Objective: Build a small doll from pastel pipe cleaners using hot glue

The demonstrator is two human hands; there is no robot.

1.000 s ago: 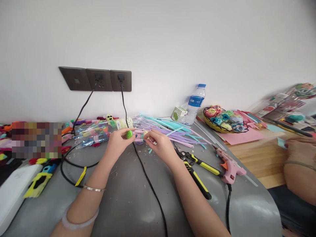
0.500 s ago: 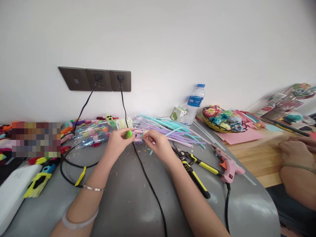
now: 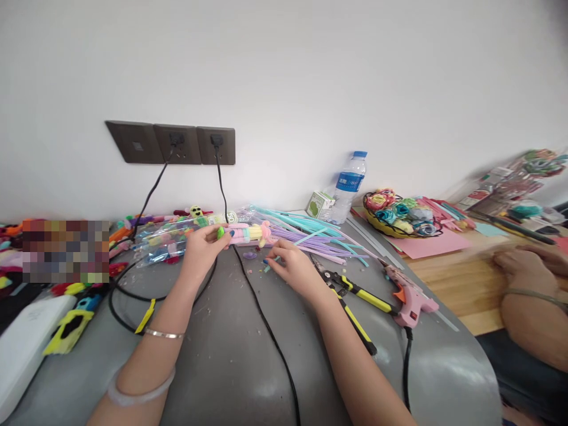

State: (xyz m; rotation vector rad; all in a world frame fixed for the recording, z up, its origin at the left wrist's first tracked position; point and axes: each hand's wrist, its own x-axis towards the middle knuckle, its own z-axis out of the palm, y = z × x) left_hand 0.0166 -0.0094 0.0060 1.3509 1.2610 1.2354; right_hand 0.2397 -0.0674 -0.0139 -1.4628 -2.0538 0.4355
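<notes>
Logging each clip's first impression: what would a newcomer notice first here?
At centre, the left hand holds up a wrapped pastel pipe-cleaner figure over the grey table, while the right hand rests beside a spread of loose pipe cleaners. To the right lie yellow-handled cutters and a pink glue gun.

Right of centre in the frame, the clear plastic water bottle with a blue cap (image 3: pixel 349 186) carries a blue label with white print, too small to read. The small white carton with a green mark (image 3: pixel 321 205) beside it shows no legible words either.
</notes>
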